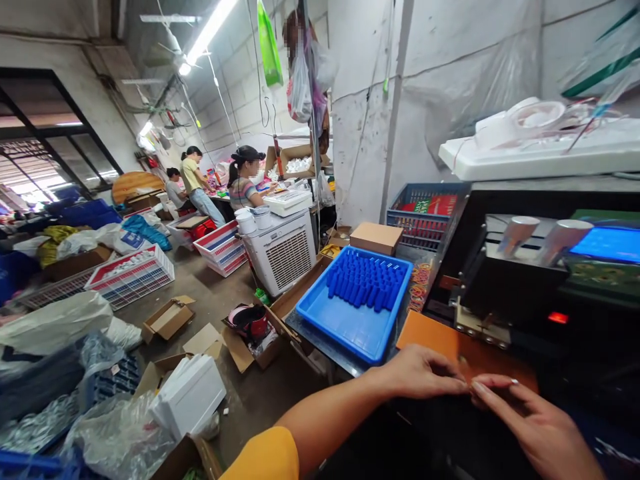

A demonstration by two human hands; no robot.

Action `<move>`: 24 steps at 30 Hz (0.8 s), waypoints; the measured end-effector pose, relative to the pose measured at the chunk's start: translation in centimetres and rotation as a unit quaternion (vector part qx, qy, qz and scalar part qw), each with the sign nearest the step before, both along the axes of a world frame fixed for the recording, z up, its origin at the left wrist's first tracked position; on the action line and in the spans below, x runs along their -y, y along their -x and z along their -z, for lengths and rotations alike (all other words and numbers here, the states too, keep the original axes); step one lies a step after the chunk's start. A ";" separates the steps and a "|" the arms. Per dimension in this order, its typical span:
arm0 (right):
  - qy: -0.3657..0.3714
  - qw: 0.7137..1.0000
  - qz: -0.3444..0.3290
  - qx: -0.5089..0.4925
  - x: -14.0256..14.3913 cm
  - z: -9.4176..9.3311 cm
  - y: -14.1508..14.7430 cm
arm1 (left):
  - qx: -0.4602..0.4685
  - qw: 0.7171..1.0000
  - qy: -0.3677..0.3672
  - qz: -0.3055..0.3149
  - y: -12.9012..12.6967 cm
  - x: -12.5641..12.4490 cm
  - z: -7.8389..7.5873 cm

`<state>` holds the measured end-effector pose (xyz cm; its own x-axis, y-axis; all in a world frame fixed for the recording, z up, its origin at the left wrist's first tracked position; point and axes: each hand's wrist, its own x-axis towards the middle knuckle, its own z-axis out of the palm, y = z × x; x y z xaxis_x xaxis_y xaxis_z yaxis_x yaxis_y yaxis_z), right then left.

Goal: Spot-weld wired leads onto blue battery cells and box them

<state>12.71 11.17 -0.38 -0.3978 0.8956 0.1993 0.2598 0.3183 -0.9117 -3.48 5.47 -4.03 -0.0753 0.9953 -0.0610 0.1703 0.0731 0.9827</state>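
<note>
My left hand (420, 373) reaches in from the lower middle, its thumb and fingers pinched together over the front of an orange board (425, 332). My right hand (540, 420) comes from the lower right, also pinching, and its fingertips meet those of the left. Whatever lies between the fingertips is too small to make out. Beyond the board stands a dark machine (510, 280) with two shiny metal cylinders on top and a glowing red switch. Left of the hands is a blue tray (330, 327) with rows of upright blue tubes (365, 277) in its far part.
Colourful rubber bands (421, 283) lie between tray and machine. A cardboard box (375, 238) and a dark crate (425, 207) stand behind. A white air cooler (285, 257), open cartons (167, 319) and crates crowd the floor on the left. Several people work farther back.
</note>
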 end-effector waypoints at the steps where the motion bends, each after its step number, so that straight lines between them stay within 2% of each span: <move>1: 0.012 1.000 -0.019 0.003 -0.1 0.1 0.0 | -0.001 1.000 -0.002 0.004 0.0 0.1 -0.2; 3: 0.036 0.998 -0.051 0.005 -0.2 0.3 -0.1 | -0.007 1.000 -0.019 0.001 -0.1 0.7 -0.6; 6: 0.010 0.998 -0.001 -0.054 -0.1 0.7 0.1 | -0.029 0.996 -0.080 -0.036 -0.2 1.9 -0.9; 8: 0.034 0.991 0.044 -0.120 -0.3 1.3 0.4 | -0.060 0.990 -0.108 -0.074 0.2 2.5 -0.7; 11: 0.064 0.978 0.090 -0.177 -1.0 2.4 0.8 | -0.134 0.976 -0.139 -0.103 1.8 2.9 -0.2; 13: 0.077 0.974 0.095 -0.188 -1.3 3.1 0.9 | -0.196 0.958 -0.165 -0.128 3.5 2.8 0.1; 16: 0.080 0.976 0.081 -0.187 -1.4 3.9 1.1 | -0.287 0.923 -0.166 -0.195 7.0 2.1 0.2; 18: 0.076 0.977 0.071 -0.188 -1.4 4.1 1.1 | -0.355 0.898 -0.127 -0.228 9.4 1.1 -0.1; 21: 0.071 0.977 0.068 -0.190 -1.4 4.4 1.1 | -0.508 0.841 -0.060 -0.177 11.6 -0.9 -0.8; 24: 0.068 0.977 0.070 -0.190 -1.5 4.7 1.1 | -0.636 0.764 -0.033 -0.099 11.8 -2.6 -1.4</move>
